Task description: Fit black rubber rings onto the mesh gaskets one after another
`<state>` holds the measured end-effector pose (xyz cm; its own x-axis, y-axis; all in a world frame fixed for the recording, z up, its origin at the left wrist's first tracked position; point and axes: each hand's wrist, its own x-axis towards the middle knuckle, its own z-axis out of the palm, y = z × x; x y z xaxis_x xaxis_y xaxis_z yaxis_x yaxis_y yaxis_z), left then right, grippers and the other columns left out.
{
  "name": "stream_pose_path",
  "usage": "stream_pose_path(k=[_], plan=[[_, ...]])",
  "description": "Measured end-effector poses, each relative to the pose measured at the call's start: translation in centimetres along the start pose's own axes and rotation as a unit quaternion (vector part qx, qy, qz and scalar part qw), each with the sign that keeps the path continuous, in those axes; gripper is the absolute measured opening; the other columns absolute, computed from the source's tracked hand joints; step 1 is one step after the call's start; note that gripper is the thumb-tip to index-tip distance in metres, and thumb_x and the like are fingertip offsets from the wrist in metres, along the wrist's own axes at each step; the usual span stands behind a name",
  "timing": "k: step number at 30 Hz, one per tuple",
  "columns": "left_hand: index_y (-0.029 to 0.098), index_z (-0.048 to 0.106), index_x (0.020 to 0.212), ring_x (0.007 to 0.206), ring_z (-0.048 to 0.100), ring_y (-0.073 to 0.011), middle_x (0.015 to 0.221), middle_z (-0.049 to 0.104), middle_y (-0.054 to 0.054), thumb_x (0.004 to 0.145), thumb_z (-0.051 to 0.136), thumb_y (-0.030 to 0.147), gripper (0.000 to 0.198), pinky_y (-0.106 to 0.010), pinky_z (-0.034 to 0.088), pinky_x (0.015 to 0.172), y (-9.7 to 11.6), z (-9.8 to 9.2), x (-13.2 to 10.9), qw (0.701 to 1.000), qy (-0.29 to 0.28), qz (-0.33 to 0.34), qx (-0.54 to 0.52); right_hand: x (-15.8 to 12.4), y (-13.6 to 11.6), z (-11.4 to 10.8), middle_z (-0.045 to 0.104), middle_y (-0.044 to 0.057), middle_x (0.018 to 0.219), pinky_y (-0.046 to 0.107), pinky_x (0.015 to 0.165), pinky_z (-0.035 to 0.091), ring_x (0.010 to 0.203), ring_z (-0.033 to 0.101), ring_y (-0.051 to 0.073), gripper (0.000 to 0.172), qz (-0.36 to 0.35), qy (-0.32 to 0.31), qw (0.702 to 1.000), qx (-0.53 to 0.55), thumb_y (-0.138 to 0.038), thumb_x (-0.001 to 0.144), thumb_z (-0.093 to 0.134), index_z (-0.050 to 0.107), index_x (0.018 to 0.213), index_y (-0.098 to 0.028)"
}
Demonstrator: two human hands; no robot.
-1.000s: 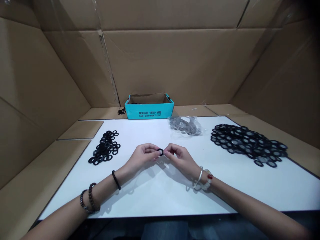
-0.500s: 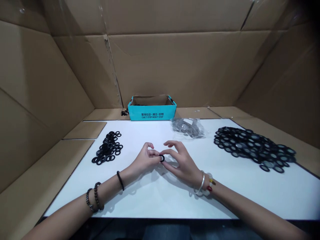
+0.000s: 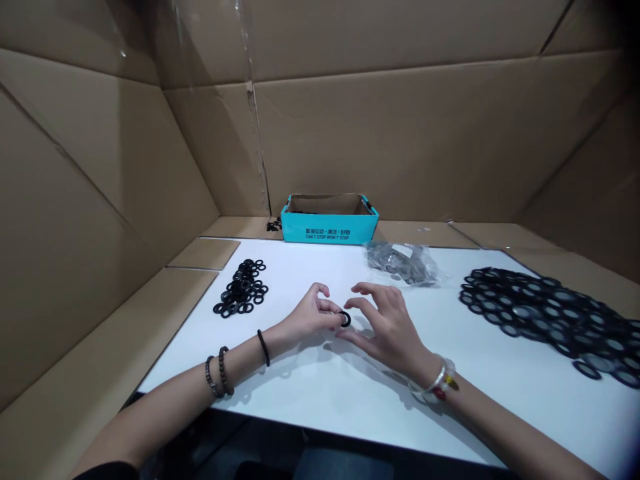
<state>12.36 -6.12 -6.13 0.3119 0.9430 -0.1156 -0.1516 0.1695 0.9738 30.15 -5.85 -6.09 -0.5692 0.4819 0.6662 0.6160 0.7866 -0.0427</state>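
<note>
My left hand (image 3: 313,317) pinches a small black rubber ring (image 3: 345,319) at its fingertips, above the white table (image 3: 310,267). My right hand (image 3: 387,330) is just to the right of the ring, its fingers spread and curved on either side of it. I cannot tell whether those fingers touch the ring. Part of the ring is hidden by my left fingertips.
A loose heap of black rings (image 3: 243,289) lies left of my hands. A wider layer of black rings with grey centres (image 3: 543,313) spreads right. Beyond are a plastic bag of grey washers (image 3: 401,264) and a teal cardboard box (image 3: 329,228). Cardboard walls surround the table.
My right hand has opened and drawn back from the ring, which it pinched a second ago. My left hand still has the ring. The whole view has shifted as my head turned.
</note>
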Motion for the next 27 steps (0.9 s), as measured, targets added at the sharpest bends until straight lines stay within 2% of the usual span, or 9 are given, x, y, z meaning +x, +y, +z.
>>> stream_pose_path(k=[3,6,8,9,12,15,17,21,27], plan=[[0.022,0.030,0.085,0.049,0.051,-0.0074,0.062,0.059,0.007,0.058,0.070,0.017,0.049,-0.021,0.035,0.053,-0.2,0.1,0.0,1.000,0.009,0.006,0.013,0.0,-0.3,-0.1,0.052,0.013,0.116,0.041,0.083,0.033,0.103,0.047,0.026,0.025,-0.029,-0.029,0.999,0.008,-0.030,0.085,0.051,0.053,0.109,-0.021],[0.022,0.032,0.085,0.058,0.055,-0.0103,0.071,0.059,0.003,0.064,0.068,0.026,0.042,-0.023,0.038,0.057,0.0,0.2,0.1,0.999,0.000,0.022,0.049,0.2,0.0,-0.1,0.055,0.011,0.110,0.041,0.083,0.033,0.099,0.049,0.025,0.015,-0.017,-0.018,1.000,-0.004,-0.029,0.085,0.051,0.057,0.096,-0.021],[0.021,0.037,0.087,0.075,0.058,-0.0154,0.087,0.060,-0.005,0.072,0.062,0.034,0.032,-0.026,0.041,0.062,0.9,-0.4,0.3,0.986,0.012,0.072,0.149,0.4,1.4,-0.6,0.055,0.012,0.108,0.042,0.084,0.032,0.099,0.048,0.026,0.017,0.020,-0.008,1.000,-0.022,-0.035,0.083,0.054,0.058,0.090,-0.020],[0.021,0.041,0.088,0.085,0.057,-0.0182,0.097,0.059,-0.008,0.075,0.058,0.036,0.026,-0.027,0.041,0.066,1.7,-1.2,0.4,0.967,0.032,0.109,0.227,0.4,2.6,-1.1,0.054,0.012,0.108,0.043,0.084,0.031,0.100,0.048,0.027,0.019,0.051,-0.001,0.998,-0.036,-0.037,0.082,0.055,0.059,0.089,-0.020],[0.020,0.055,0.090,0.103,0.051,-0.0247,0.104,0.059,-0.010,0.078,0.054,0.037,0.021,-0.032,0.039,0.081,4.7,-5.0,0.7,0.849,0.137,0.165,0.483,-0.5,8.1,-3.7,0.054,0.014,0.104,0.045,0.079,0.030,0.098,0.046,0.030,0.024,0.219,0.020,0.969,-0.116,-0.039,0.081,0.055,0.061,0.092,-0.019],[0.017,0.064,0.078,0.106,0.048,-0.0327,0.099,0.061,-0.014,0.073,0.059,0.036,0.020,-0.036,0.037,0.084,7.3,-9.9,0.8,0.698,0.247,0.052,0.670,-2.7,13.8,-6.8,0.051,0.021,0.105,0.049,0.072,0.026,0.102,0.039,0.037,0.028,0.393,-0.027,0.898,-0.197,-0.039,0.081,0.053,0.066,0.091,-0.016],[0.016,0.066,0.080,0.104,0.049,-0.0347,0.100,0.062,-0.016,0.073,0.056,0.041,0.027,-0.037,0.040,0.079,8.2,-12.6,0.7,0.653,0.275,-0.027,0.705,-4.4,16.5,-8.5,0.049,0.024,0.106,0.050,0.071,0.025,0.102,0.037,0.038,0.029,0.471,-0.043,0.856,-0.208,-0.037,0.080,0.054,0.067,0.093,-0.015],[0.015,0.068,0.088,0.104,0.050,-0.0408,0.104,0.062,-0.021,0.074,0.052,0.046,0.038,-0.041,0.042,0.071,8.2,-14.7,0.8,0.635,0.297,-0.123,0.703,-6.4,18.4,-9.8,0.048,0.024,0.111,0.051,0.073,0.026,0.104,0.036,0.037,0.029,0.569,-0.055,0.799,-0.189,-0.032,0.078,0.057,0.068,0.099,-0.016],[0.015,0.069,0.082,0.096,0.055,-0.0429,0.100,0.063,-0.026,0.070,0.058,0.042,0.031,-0.044,0.042,0.066,7.5,-14.5,1.6,0.649,0.291,-0.149,0.687,-6.7,18.9,-9.4,0.049,0.016,0.115,0.051,0.076,0.032,0.109,0.036,0.035,0.024,0.624,-0.077,0.753,-0.194,-0.024,0.073,0.060,0.068,0.096,-0.022]])
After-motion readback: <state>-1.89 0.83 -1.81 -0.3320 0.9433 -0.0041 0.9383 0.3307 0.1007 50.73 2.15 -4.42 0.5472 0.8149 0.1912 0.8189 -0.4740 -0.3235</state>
